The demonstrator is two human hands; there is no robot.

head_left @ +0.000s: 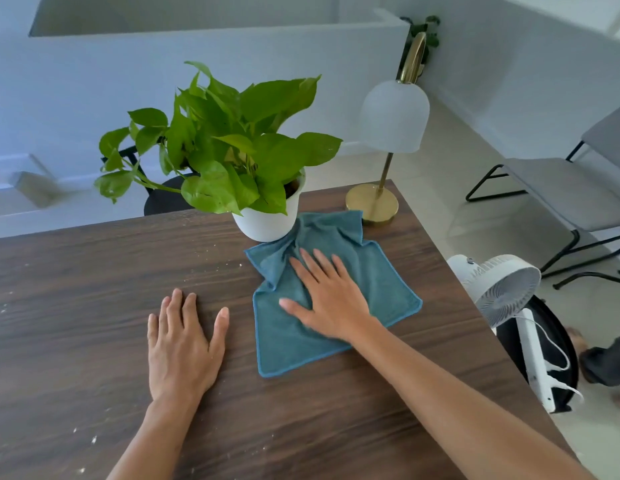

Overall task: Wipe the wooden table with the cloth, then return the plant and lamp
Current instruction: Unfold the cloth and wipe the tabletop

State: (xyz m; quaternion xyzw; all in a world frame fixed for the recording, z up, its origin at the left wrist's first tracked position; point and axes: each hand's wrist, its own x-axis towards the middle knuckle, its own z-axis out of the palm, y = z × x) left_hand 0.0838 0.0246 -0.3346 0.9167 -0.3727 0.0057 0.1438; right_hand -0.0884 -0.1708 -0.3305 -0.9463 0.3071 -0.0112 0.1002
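Note:
A teal cloth (pixel 377 282) lies spread on the dark wooden table (pixel 94 278), its far end bunched against the white pot of a leafy green plant (pixel 267 223). My right hand (pixel 327 296) presses flat on the cloth, fingers spread. To the left of the cloth, my left hand (pixel 184 344) rests flat on the bare wood, holding nothing. A brass lamp (pixel 372 202) with a frosted white shade stands at the table's far right corner, just beyond the cloth. White crumbs dot the wood at the left and near the plant.
The table's right edge runs diagonally close to the cloth. Beside it on the floor stands a white fan (pixel 502 289) on a black stool. Grey chairs (pixel 571 192) sit at the right. A black chair (pixel 163 199) stands behind the plant.

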